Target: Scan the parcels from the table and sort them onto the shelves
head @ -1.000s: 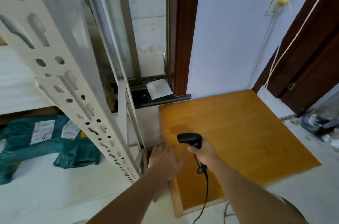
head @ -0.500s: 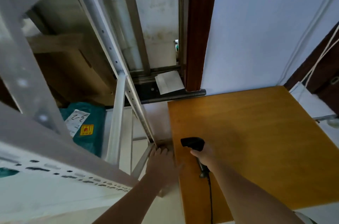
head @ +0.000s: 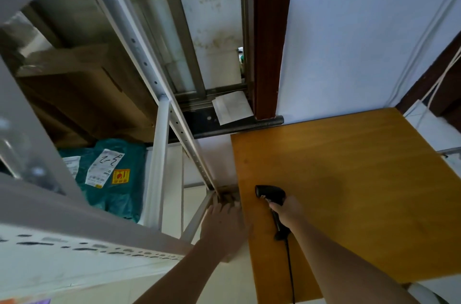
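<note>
- The metal shelving [head: 172, 114] fills the left half of the frame, its pale uprights slanting toward the centre; it stands just beside the bench, likely so parcels can pass across in one reach.
- The orange wooden bench [head: 349, 179] occupies the lower right; no parcel shows on the visible part of its top, which suggests the sorting is well along or done.
- A brown cardboard box [head: 82, 94] sits deep in the shelving at centre left, in shadow.
- Teal parcels [head: 117, 179] lie on a shelf at lower left, white labels facing up, apparently already sorted.
- The left hand [head: 224, 226], at lower centre, reaches palm-down into the gap between shelf frame and bench edge, fingers fairly straight and spread; they seem to rest on something brown there, though what it is cannot be made out, and no grip shows.
- The right hand [head: 287, 211] holds the handle of a black barcode scanner [head: 270, 195], fingers wrapped round it, the head aimed toward upper left and the cable trailing down the frame, kept ready over the bench.
</note>
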### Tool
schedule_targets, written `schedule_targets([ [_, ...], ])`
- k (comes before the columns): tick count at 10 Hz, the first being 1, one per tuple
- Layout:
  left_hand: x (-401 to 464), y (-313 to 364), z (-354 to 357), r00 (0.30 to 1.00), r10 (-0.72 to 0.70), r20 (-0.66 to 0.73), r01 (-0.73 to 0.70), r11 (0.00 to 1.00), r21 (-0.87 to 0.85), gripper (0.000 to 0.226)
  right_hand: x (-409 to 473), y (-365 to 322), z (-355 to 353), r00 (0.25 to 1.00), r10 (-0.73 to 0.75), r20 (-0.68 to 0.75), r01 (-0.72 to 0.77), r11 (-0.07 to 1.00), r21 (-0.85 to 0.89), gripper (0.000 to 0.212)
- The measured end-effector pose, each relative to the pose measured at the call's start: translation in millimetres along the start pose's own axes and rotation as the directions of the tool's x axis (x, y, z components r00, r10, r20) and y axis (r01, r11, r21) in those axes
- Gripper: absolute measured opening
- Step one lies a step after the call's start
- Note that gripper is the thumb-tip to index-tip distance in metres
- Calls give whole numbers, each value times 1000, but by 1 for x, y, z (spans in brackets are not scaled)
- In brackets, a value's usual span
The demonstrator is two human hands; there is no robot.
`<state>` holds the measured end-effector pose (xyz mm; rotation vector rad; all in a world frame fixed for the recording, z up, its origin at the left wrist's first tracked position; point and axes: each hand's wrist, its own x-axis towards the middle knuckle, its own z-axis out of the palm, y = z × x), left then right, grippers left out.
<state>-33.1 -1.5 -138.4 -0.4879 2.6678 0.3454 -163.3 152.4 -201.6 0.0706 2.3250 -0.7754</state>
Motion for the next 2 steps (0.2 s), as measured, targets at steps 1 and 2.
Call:
schedule_targets([
  [1,-2,-6,6,990,103,-94,-101,994,29,52,-2,1,-5,999,-31,-20,31,999,-24,52],
  [2,1,-11,8,962,196,-193,-179,979,103,57,-15,-5,-14,999,-40,-14,40,999,-22,49],
])
